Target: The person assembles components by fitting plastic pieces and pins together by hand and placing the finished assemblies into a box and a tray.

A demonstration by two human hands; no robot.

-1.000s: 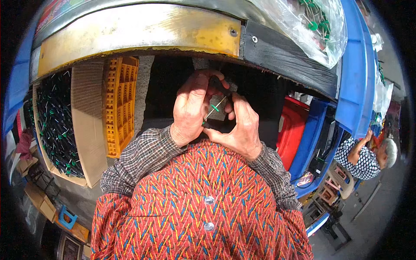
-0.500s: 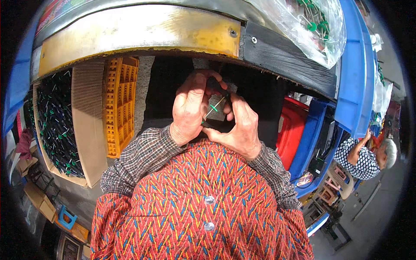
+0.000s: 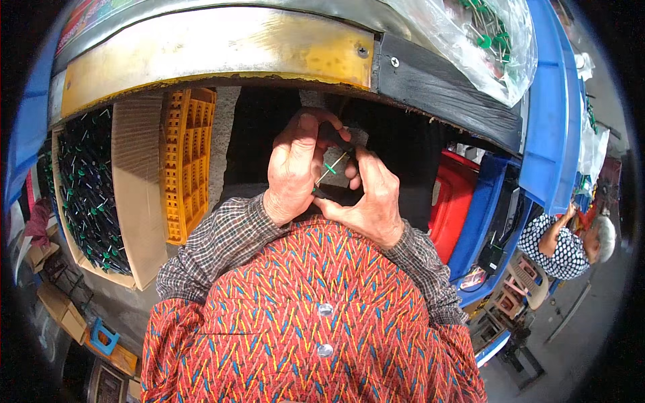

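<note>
Metal rod: thin metal rod (image 3: pixel 338 161) with 1 green disc (image 3: pixel 330 168) on its shaft, held slanting between the 2 hands just in front of the workbench (image 3: pixel 215 50), lower than its front edge.
Work on the rod: the disc is on, and a black part shows at the rod's lower end; the upper end runs into shadow. This 1 piece looks to be mid-handling, not set down; what remains to be done to it, I cannot tell.
Left hand: the left hand (image 3: pixel 293 168) is curled, grasping the rod's assembly from the side nearer the workbench's left end; its fingertips are partly lost in the dark.
Right hand: the right hand (image 3: pixel 371 198) is half-closed around the same piece, thumb at the lower end, forefinger near the upper; how hard it presses is unclear.
Orange crate: plastic crate (image 3: pixel 185 168) on edge, below the workbench's left half.
Cardboard box: box (image 3: pixel 140 195) below the workbench's left end, heaped with black pieces (image 3: pixel 91 195) showing green bits and rods.
Plastic bag: clear bag (image 3: pixel 430 27) on the workbench's right part, containing more green-disc rods (image 3: pixel 485 37).
Co-worker: person in a dotted top (image 3: pixel 557 248), well beyond the workbench's right end.
</note>
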